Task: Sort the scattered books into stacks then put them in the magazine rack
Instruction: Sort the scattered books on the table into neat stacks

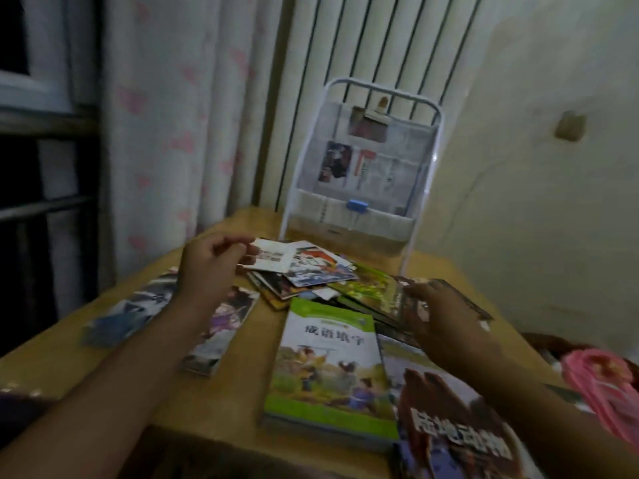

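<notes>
Books lie scattered on a wooden table [228, 402]. My left hand [211, 264] pinches the edge of a small white booklet [273, 259] on top of a loose pile [311, 274] at the middle. My right hand [439, 319] holds a dark book [460, 299] at the pile's right side. A green-covered book [328, 371] lies on a stack near the front, beside a dark blue book [449, 426]. Two thin books [221, 333] lie at the left. The white magazine rack [366, 174] stands at the table's far edge with a few items in its pockets.
A flowered curtain [179, 133] hangs at the back left, beside a white radiator [363, 39]. A pink object [601, 392] sits off the table's right side. A plain wall [553, 167] is on the right.
</notes>
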